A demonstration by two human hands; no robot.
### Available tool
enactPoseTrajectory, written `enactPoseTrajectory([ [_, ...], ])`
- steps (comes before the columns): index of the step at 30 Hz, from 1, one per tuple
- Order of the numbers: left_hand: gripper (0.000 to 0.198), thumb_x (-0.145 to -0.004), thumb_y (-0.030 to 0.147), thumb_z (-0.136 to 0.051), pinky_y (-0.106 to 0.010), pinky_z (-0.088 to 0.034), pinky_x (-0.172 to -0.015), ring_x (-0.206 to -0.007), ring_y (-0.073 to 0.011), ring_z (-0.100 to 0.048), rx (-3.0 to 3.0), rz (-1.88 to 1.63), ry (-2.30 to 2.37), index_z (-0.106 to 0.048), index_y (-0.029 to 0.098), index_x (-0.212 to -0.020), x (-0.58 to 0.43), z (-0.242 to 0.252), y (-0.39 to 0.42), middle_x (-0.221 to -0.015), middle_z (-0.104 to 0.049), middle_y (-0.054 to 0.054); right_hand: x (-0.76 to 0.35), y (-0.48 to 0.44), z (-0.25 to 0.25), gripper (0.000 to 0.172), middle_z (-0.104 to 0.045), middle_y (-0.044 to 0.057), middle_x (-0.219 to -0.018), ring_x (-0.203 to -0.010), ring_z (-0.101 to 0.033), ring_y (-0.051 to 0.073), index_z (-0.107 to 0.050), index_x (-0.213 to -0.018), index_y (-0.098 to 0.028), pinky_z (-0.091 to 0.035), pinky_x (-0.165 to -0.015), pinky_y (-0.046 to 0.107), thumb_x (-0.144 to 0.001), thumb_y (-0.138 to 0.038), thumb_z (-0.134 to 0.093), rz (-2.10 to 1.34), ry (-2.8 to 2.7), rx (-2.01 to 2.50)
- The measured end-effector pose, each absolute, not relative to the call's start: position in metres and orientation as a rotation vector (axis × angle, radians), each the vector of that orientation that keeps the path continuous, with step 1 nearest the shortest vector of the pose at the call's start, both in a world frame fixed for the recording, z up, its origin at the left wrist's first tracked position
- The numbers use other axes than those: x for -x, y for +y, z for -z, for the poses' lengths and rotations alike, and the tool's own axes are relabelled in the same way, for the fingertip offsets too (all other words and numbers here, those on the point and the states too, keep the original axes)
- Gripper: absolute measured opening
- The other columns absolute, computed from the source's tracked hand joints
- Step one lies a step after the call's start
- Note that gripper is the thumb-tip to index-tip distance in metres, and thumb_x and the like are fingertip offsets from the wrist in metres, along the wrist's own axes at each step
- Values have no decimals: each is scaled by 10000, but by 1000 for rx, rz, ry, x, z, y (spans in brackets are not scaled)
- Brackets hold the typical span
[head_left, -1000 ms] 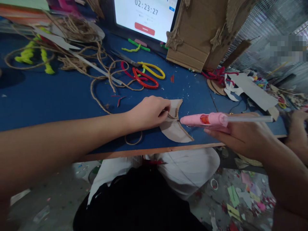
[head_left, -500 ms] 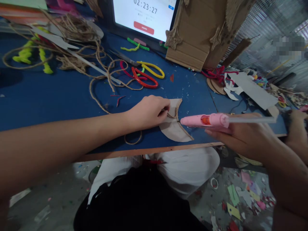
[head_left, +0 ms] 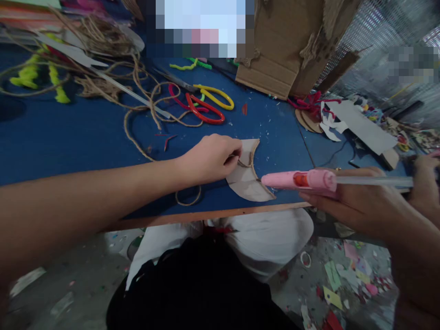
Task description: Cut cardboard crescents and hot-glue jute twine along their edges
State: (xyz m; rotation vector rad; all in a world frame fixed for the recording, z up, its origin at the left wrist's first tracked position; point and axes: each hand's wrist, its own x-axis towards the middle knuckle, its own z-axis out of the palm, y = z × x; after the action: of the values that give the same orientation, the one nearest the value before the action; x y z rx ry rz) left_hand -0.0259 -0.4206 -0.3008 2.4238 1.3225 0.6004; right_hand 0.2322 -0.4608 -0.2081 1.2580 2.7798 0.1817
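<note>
A pale crescent-shaped cardboard piece (head_left: 250,185) lies on the blue table, with brown edging along its inner curve. My left hand (head_left: 220,156) rests over its left side, fingers pinched on a strand of twine (head_left: 244,163) that crosses the card. The twine's tail loops on the table under my wrist. In my right hand (head_left: 357,197) is a pink hot glue gun (head_left: 299,179), a clear glue stick (head_left: 374,181) poking out of its back. The nozzle meets the crescent's inner edge at its lower half; whether it touches cannot be made out.
Scissors (head_left: 206,107) with red and yellow handles lie beyond my left hand, near tangled twine (head_left: 106,36). A cardboard structure (head_left: 266,68) stands at the back beside a blurred screen (head_left: 206,23). Scraps (head_left: 364,126) lie at right, where another person's hand (head_left: 426,169) shows.
The glue gun's nozzle has shifted slightly down along the crescent's inner edge, and my right hand moved a little right and down. My left hand keeps its pinch on the twine.
</note>
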Motion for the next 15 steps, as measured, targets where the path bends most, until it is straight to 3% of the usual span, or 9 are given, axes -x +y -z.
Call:
enactPoseTrajectory([
  [4,179,-763,175,-451,-232,-355,-573,-630,-128,-543,-2428,-613,1313,-622,152,-812,26,301,-420,-768,-636,-22,-236,-463,209,344,-594,28,-600,-494,-542,195,-620,-820,-232,-309,-463,308,-881,-476,-385,-131,2799,-1247],
  [8,170,-760,165,-457,-231,-349,-566,-622,-124,-536,-2427,-619,1301,-620,152,-808,27,301,-420,-758,-634,-20,-236,-465,208,342,-598,18,-591,-451,-514,182,-656,-976,-262,-295,-441,308,-889,-452,-386,-133,2827,-1229],
  [12,162,-756,164,-465,-231,-343,-562,-613,-122,-529,-2436,-628,1300,-620,151,-801,27,302,-420,-739,-629,-16,-237,-463,210,345,-615,34,-620,-483,-530,190,-641,-874,-230,-292,-451,307,-882,-472,-395,-182,2826,-1220],
  [15,173,-753,168,-461,-227,-346,-560,-610,-119,-531,-2440,-637,1299,-626,148,-800,27,301,-420,-737,-631,-18,-238,-461,212,354,-561,16,-556,-419,-457,164,-620,-811,-225,-270,-445,306,-879,-484,-390,-221,2838,-1225],
])
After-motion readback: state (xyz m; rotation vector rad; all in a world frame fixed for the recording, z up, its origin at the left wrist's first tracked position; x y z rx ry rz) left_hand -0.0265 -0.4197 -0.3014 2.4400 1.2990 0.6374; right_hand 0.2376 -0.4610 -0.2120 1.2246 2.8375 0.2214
